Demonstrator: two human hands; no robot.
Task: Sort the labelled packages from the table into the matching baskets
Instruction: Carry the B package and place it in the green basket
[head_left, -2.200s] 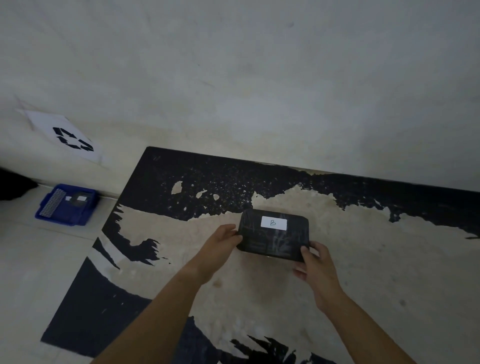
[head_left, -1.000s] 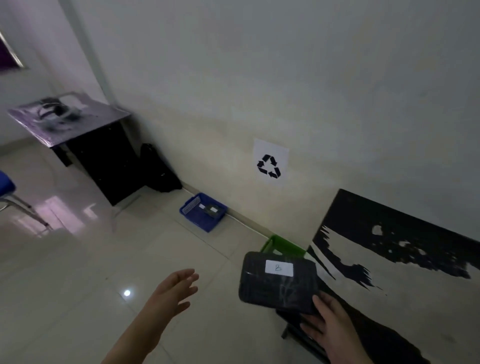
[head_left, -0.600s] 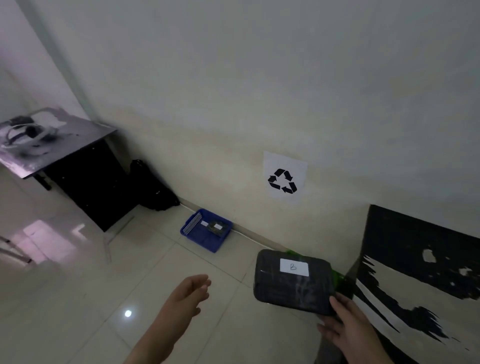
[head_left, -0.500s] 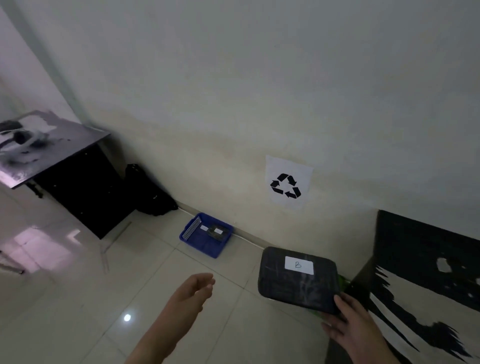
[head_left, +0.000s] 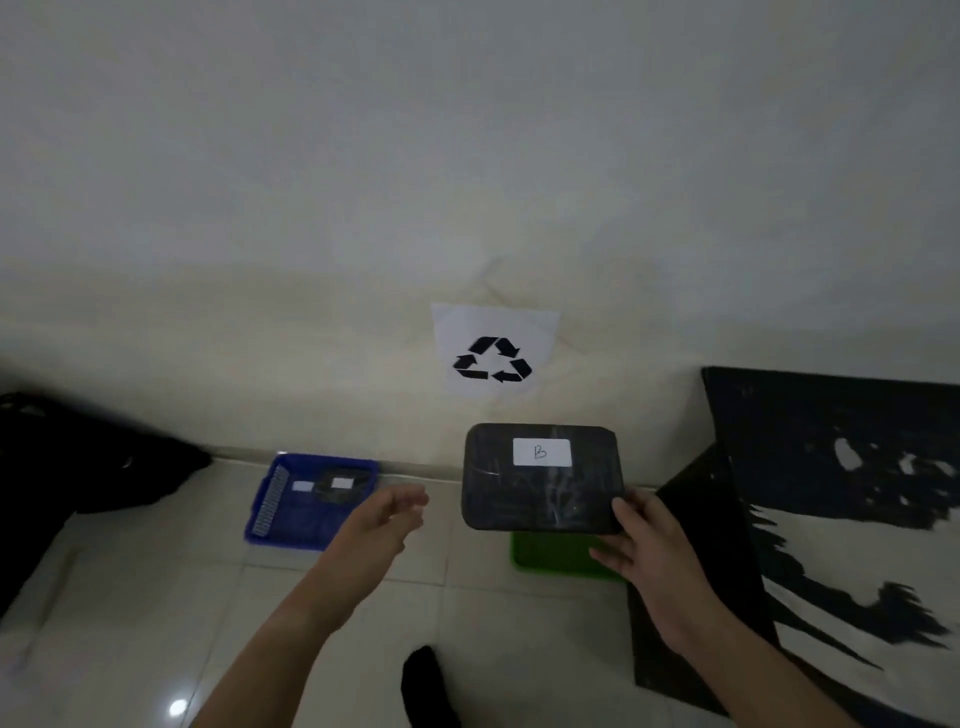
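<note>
Package B (head_left: 541, 478) is pinched at its corner by right hand (head_left: 647, 558) fingers; left hand (head_left: 387, 519) hangs spread; basket labels should be checked before release

Plain indoor room, tiled floor (head_left: 156, 597), bare wall with recycling sign (head_left: 493, 353), sorting baskets (head_left: 311, 504) beneath

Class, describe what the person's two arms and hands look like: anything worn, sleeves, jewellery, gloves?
Both forearms are bare, with no sleeve in view. The left hand and the right hand wear no gloves; no watch, ring or bracelet shows. Motion blur softens the left fingers.
</note>
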